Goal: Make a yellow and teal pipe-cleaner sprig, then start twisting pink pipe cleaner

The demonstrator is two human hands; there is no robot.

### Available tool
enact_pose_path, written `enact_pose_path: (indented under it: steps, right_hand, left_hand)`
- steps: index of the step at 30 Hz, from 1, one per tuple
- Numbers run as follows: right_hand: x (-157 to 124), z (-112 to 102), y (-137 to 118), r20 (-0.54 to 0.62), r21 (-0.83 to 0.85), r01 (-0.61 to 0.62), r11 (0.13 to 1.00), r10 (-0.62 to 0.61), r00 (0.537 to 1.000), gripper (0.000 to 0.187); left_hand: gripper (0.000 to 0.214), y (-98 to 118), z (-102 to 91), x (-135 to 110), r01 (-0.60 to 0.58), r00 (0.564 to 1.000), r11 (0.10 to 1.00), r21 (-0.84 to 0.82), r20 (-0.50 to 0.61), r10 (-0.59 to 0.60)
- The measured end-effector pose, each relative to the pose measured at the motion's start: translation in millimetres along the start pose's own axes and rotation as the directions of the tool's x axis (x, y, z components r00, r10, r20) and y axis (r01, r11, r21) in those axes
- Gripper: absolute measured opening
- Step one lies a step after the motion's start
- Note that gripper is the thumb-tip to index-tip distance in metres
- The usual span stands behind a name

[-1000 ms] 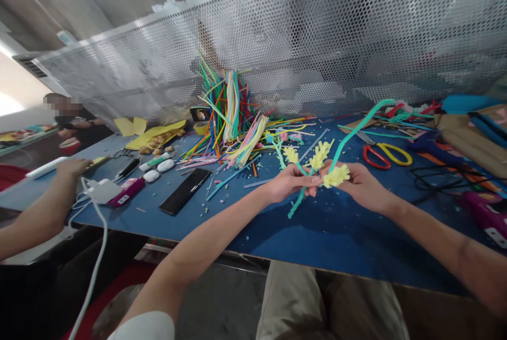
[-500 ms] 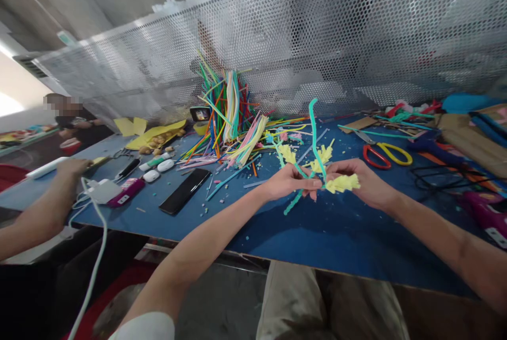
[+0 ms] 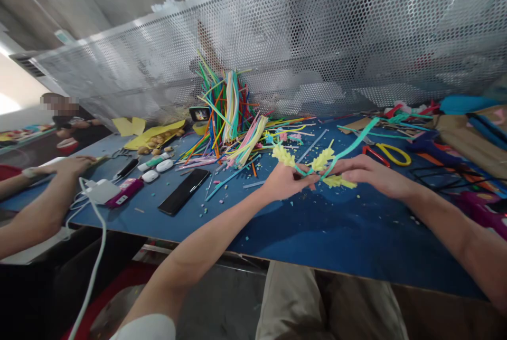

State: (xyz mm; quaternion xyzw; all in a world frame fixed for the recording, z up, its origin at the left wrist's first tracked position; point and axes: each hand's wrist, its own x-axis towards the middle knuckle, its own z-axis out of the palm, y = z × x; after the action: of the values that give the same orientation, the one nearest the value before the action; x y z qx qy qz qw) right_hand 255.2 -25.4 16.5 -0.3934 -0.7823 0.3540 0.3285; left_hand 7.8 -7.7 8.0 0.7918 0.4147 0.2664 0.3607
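Observation:
My left hand (image 3: 285, 180) pinches the joined stems of a pipe-cleaner sprig over the blue table. Yellow fuzzy pipe-cleaner leaves (image 3: 324, 156) stick out around the teal stems, and one of them rises above my left knuckles. My right hand (image 3: 370, 173) has its fingers bent on a long teal pipe cleaner (image 3: 354, 142) close to the join, just above the lowest yellow leaf. That pipe cleaner slants up and right, past my right fingers. Its hold at the fingertips is partly hidden.
Bundled pipe cleaners (image 3: 232, 113) stand against the perforated metal panel (image 3: 336, 39). Scissors (image 3: 392, 154) lie at right, a black phone (image 3: 184, 192) at left. Purple glue guns, white cables and foam crumbs are scattered about. Another person's forearm (image 3: 47, 208) rests on the table at far left.
The long teal pipe cleaner has swung from upright to slanting right. My right hand has turned palm-down, and the teal end that hung below my left hand is out of sight.

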Motion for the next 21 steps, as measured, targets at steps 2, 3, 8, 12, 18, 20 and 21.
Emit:
enact_pose_path:
  steps: [2, 3, 8, 12, 18, 20, 21]
  right_hand:
    - [0.6, 3.3, -0.3, -0.012, -0.162, 0.047, 0.986, -0.050, 0.999, 0.031]
    - [1.3, 6.5, 0.0, -0.039, -0.246, 0.062, 0.967, -0.074, 0.997, 0.032]
    - [6.8, 24.7, 6.8, -0.148, -0.546, 0.109, 0.831, -0.223, 0.964, 0.023]
    - [8.7, 30.7, 12.7, -0.199, -0.610, 0.126, 0.782, -0.306, 0.931, 0.018]
    - [7.5, 32.5, 11.8, -0.249, -0.616, 0.183, 0.766, -0.410, 0.878, 0.011]
    - [6.9, 32.1, 10.4, -0.255, -0.621, 0.207, 0.756, -0.445, 0.859, 0.009]
    - [6.8, 31.9, 9.9, -0.259, -0.620, 0.214, 0.755, -0.454, 0.852, 0.008]
  left_hand:
    - [0.043, -2.0, 1.6, 1.3, -0.042, 0.998, 0.989, 0.143, -0.045, 0.049]
    - [0.044, -2.8, 2.4, 1.8, -0.062, 0.995, 0.976, 0.209, -0.058, 0.076]
    - [0.042, -3.8, 5.4, 2.3, -0.057, 0.990, 0.940, 0.337, -0.104, 0.097]
    - [0.042, -4.2, 7.3, 2.4, -0.052, 0.993, 0.962, 0.270, -0.084, 0.077]
    - [0.045, -7.3, 7.2, 4.0, -0.035, 0.998, 0.999, 0.029, -0.054, 0.036]
    - [0.046, -6.1, 6.0, 3.9, -0.038, 0.999, 0.998, -0.054, -0.040, 0.036]
    - [0.046, -5.2, 5.4, 3.8, -0.043, 0.999, 0.994, -0.101, -0.032, 0.040]
